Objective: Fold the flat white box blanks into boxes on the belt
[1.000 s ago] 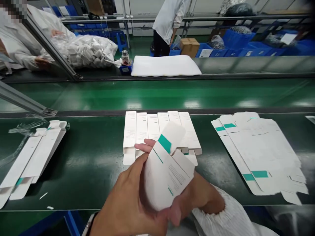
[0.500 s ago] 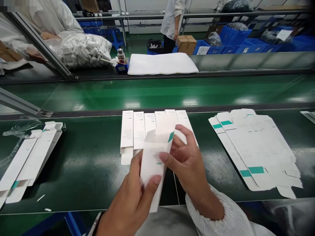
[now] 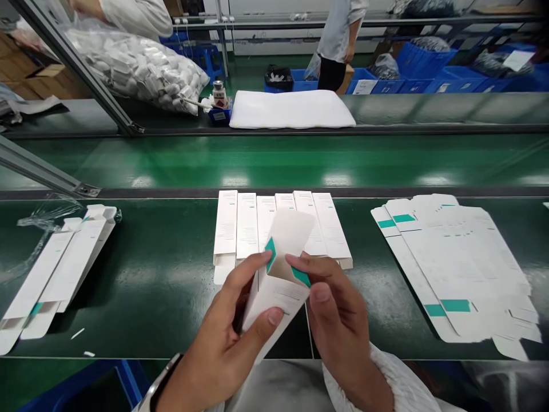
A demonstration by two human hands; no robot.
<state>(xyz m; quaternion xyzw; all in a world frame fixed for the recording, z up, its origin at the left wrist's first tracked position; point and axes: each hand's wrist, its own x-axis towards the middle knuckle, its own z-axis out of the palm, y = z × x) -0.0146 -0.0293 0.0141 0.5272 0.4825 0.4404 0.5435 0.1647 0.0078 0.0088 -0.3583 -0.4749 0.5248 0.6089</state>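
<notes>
White carton (image 3: pixel 281 294), head view: one in hand. Counted besides: six like cartons (image 3: pixel 266 214) side by side in a row on the dark green bench (image 3: pixel 171 286); at least two folded cartons (image 3: pixel 64 263) at far left beside clear film (image 3: pixel 49 217), exact number hidden by overlap; at least two flat blanks (image 3: pixel 454 252) stacked at right, same limit; two paper scraps (image 3: pixel 78 333) near the front edge at left.

Held above the bench, on the near side of the row, between both hands. Gripped by left hand (image 3: pixel 229 337): fingers curled round the left side, closed to carton width, index tip at left teal flap (image 3: pixel 270 254), thumb on printed front. Touched by right hand (image 3: pixel 338 315) at upper right: fingers partly bent, index tip at the mouth by right teal flap (image 3: pixel 301 277), thumb near the front corner; cannot tell whether pinching.

Open end pointing up and away from the body, inside visible; long flap (image 3: pixel 294 232) raised at the far side of the mouth. Long axis tilted, from lower left near the body to upper right.

Beyond bench: one green belt (image 3: pixel 300 163), one white pad (image 3: pixel 291 110), one bottle (image 3: pixel 219 93), one clear bag of white parts (image 3: pixel 146 71), two co-workers (image 3: pixel 341 34).
</notes>
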